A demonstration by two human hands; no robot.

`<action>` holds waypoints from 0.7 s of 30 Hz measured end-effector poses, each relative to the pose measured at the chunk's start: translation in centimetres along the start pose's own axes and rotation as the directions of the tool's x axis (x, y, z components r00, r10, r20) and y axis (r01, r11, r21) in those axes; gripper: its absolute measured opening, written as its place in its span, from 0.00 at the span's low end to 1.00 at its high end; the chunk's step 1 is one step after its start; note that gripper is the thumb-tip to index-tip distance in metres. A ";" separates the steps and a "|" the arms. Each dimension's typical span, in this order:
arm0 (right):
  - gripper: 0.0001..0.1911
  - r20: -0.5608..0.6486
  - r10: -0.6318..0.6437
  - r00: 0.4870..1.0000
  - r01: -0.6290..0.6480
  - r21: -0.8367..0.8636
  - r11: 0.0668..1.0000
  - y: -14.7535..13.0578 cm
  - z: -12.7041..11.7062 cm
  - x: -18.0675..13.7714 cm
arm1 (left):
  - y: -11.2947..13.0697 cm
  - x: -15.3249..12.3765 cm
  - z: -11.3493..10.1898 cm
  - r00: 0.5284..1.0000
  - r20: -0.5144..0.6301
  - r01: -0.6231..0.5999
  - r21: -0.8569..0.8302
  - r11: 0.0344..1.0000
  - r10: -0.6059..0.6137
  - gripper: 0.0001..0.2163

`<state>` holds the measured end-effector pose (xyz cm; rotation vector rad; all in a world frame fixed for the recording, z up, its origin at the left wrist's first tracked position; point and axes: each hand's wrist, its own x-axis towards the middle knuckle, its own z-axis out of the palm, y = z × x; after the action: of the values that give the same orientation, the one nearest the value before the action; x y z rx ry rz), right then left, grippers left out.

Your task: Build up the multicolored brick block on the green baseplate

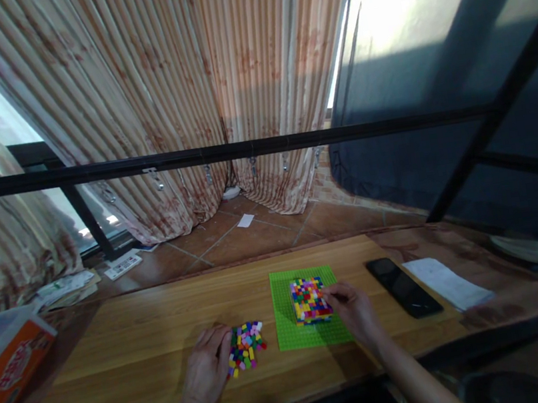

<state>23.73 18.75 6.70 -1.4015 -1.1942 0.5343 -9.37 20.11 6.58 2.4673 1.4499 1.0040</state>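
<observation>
A multicoloured block of small building bricks [309, 300] stands on a green studded baseplate [286, 333] on the table. My right hand [353, 310] is at the right side of this block, thumb and forefinger pinched together at its upper edge. Whatever lies between those fingertips is too small to make out. To the left of the plate, loose building bricks [247, 346] of many colours lie in a pile. My left hand [207, 362] rests on the tabletop against the pile's left edge, its fingers loosely extended and slightly bent, with no brick visibly held.
The wooden table [136, 363] carries a black phone [403, 286] right of the plate, with a white paper [448, 282] beyond it. A clear box with an orange label [13, 367] sits at the far left. A black metal bar [221, 153] crosses before the curtains [154, 77].
</observation>
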 end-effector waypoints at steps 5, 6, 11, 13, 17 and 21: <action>0.12 0.015 0.032 0.999 -0.033 0.006 0.999 -0.4 0.1 0.0 | 0.1 0.2 -0.2 1.000 0.009 -0.004 0.003 1.000 0.004 0.13; 0.12 0.018 0.028 0.999 -0.028 0.017 0.999 -0.5 0.0 0.1 | 0.2 0.2 -0.2 1.000 0.016 -0.002 0.004 1.000 0.002 0.13; 0.17 -0.108 0.056 0.993 -0.041 0.130 0.991 -0.3 -1.3 -0.9 | 0.3 0.3 -0.5 1.000 0.022 0.017 0.013 1.000 -0.017 0.13; 0.18 -0.141 0.067 0.988 -0.055 0.084 0.995 0.4 -2.5 -1.9 | 0.2 0.2 -0.4 0.999 0.034 0.021 0.018 1.000 -0.022 0.13; 0.16 -0.096 0.029 0.995 -0.045 -0.168 0.985 1.8 -5.1 -4.1 | -0.1 0.1 -0.2 1.000 0.013 0.017 0.033 0.999 -0.017 0.13; 0.15 -0.054 -0.037 0.998 0.018 -0.320 0.947 2.3 -6.0 -4.8 | 0.1 0.2 -0.4 1.000 0.011 0.005 0.037 0.999 -0.005 0.13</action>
<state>27.89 12.25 4.53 -1.6590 -1.2908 0.2838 -9.47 20.11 7.02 2.4892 1.4841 0.9698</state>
